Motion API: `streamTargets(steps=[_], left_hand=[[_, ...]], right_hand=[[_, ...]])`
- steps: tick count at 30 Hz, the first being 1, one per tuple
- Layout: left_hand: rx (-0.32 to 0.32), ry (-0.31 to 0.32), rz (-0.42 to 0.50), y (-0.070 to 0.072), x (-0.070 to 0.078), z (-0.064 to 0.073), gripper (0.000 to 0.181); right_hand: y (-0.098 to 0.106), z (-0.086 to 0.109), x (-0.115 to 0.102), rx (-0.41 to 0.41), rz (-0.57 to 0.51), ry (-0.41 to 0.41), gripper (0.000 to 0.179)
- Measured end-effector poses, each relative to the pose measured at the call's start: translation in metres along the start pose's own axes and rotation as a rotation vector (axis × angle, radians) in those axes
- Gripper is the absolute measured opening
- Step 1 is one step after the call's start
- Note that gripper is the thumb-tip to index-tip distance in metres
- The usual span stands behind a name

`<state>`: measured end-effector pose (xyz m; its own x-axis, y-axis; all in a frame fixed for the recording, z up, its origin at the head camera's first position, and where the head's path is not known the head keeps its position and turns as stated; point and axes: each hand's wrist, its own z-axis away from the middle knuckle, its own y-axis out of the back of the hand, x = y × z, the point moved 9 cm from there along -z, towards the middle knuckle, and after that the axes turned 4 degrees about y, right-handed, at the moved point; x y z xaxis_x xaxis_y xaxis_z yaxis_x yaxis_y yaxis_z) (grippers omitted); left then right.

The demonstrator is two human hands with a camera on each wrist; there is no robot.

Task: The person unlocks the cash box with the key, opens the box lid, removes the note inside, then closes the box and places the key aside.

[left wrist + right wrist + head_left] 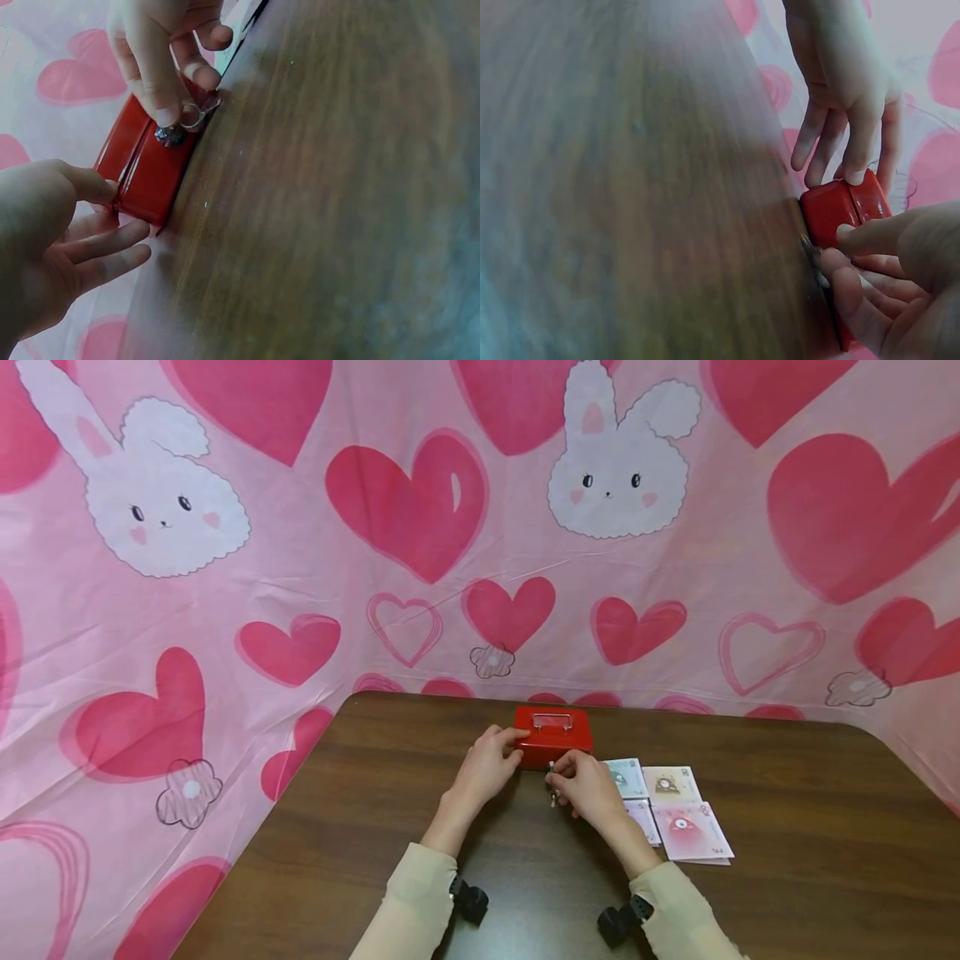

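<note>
A small red cash box [551, 749] with a metal handle [552, 721] on its lid stands near the table's back edge, its lid down. My left hand [483, 767] holds the box at its left end, thumb near the lid seam and the index finger over the top; the other fingers hang free. At the front of the box my right hand [588, 787] pinches a small key ring [193, 115] between thumb and fingers. Beside the ring, a dark round piece [170, 136] shows against the box front. Whether a key sits in the lock is hidden by the fingers.
Several play banknotes [692, 831] lie in rows on the brown wooden table [810, 827], just right of the box. A pink cloth [420, 635] with hearts and rabbits hangs behind the table. Black wrist cameras are strapped over both sleeves.
</note>
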<state>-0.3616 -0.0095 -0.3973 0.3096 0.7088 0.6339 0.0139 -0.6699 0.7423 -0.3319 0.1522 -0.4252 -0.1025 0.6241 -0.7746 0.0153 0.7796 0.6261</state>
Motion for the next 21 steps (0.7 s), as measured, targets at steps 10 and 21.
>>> streamTargets(steps=[10, 21], left_hand=[[0.016, -0.025, -0.057, -0.0002, 0.0031, 0.0000, 0.034], [0.020, -0.042, -0.073, 0.0026, 0.0061, 0.0002, 0.031]], right_hand=[[-0.0045, -0.0027, 0.0039, 0.003, -0.110, -0.003, 0.012], [-0.0059, -0.0036, 0.0032, -0.009, -0.179, 0.015, 0.013]])
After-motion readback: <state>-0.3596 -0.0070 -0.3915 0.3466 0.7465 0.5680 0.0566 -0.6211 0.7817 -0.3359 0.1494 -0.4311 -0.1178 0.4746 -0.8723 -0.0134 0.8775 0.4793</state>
